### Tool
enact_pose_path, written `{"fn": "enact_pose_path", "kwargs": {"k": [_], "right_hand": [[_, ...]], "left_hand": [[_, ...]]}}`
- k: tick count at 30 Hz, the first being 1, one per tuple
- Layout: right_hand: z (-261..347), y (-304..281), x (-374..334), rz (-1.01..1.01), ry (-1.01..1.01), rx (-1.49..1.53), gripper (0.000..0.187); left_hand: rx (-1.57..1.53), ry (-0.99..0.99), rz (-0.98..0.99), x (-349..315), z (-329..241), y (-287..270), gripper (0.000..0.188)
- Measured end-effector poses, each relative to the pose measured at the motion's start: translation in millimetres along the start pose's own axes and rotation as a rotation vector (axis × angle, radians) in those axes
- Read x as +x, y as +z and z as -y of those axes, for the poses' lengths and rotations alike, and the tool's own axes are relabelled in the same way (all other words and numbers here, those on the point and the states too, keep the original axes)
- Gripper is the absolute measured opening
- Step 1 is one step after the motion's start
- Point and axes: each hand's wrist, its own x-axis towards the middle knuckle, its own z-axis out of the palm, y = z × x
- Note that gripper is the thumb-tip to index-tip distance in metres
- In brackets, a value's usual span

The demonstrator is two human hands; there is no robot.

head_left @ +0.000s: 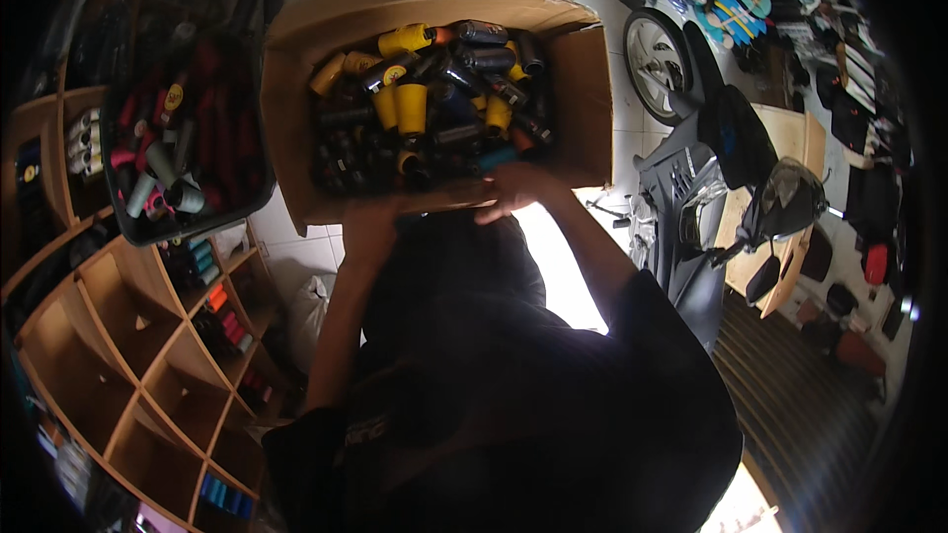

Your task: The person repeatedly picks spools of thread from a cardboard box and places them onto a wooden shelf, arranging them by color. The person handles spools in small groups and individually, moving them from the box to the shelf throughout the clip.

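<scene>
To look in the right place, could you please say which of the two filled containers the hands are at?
The cardboard box: the left hand and right hand are at its near edge. The black bin to its left has neither.

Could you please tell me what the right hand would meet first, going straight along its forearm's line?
Probably the teal item just inside the cardboard box, beyond the near rim where the right hand is, though depth there is unclear.

Shop stockroom: cubbyhole shelving (144, 383), motorbike (681, 222)
</scene>
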Motion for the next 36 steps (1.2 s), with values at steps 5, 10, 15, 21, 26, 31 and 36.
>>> {"fn": "enact_pose_path", "kwargs": {"k": [5,10,15,21,26,31,36], "right_hand": [[-39.0,-35.2,105.7,-0.568,0.141,0.059,0.044],[-34.2,-15.6,167.2,-0.695,-0.083,-0.282,0.04],[-50.8,-11.2,155.3,-0.504,-0.14,-0.196,0.053],[-106.1,-15.2,96.9,-0.831,0.161,0.419,0.059],[-115.9,2.8,66.9,-0.823,0.174,0.388,0.059],[-50.1,-5.6,30.4,-0.584,-0.086,0.468,0.059],[-44.4,-12.1,51.8,-0.338,-0.234,0.38,0.062]], "left_hand": [[-0.058,-0.086,-0.055,7.9,2.6,3.4,0.041],[-0.114,-0.172,0.036,15.3,-10.2,-11.6,0.04],[-0.181,-0.208,0.124,29.3,-31.4,-34.9,0.056],[-0.328,-0.248,0.309,58.7,-41.4,-38.7,0.058],[-0.307,-0.403,0.432,90.8,-36.8,-23.3,0.057],[-0.424,-0.076,-0.028,98.4,-52.3,24.0,0.065],[-0.476,-0.294,0.07,97.8,-43.1,43.4,0.061]]}}
